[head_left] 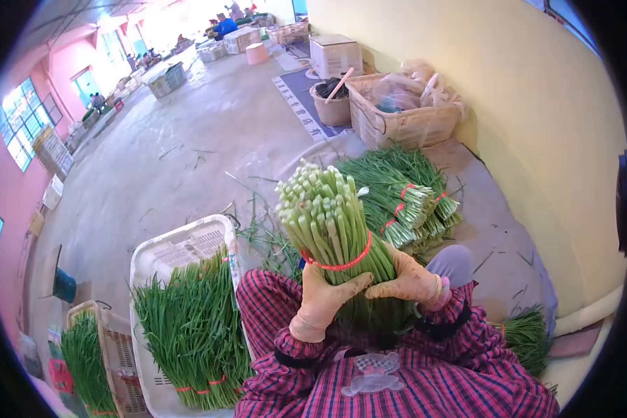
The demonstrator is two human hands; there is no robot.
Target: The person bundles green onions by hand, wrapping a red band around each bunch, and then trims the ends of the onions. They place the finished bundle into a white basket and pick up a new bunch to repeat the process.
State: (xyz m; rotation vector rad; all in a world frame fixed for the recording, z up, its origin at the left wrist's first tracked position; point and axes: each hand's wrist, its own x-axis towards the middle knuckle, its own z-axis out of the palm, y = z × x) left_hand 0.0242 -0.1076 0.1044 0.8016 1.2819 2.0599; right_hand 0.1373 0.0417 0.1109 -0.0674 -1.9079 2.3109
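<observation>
A thick bundle of garlic chives [331, 216] stands in front of my chest, its pale cut stem ends upward and its leaves hanging down toward my lap. A red band [341, 265] circles the stems. My left hand [327, 296], in a pale glove, is wrapped round the bundle's left side just under the band. On the other side my right hand [400, 282], also gloved, grips it, with the thumbs nearly meeting at the front. The fingers behind the stems are hidden.
To the left, a white plastic crate [143, 279] holds banded chives, beside a second crate [108, 334]. Several banded bundles [414, 202] lie ahead on a grey sheet [491, 230]. Behind them stand a bucket [333, 110] and a basket of plastic bags [376, 125]. A yellow wall [508, 90] bounds the right.
</observation>
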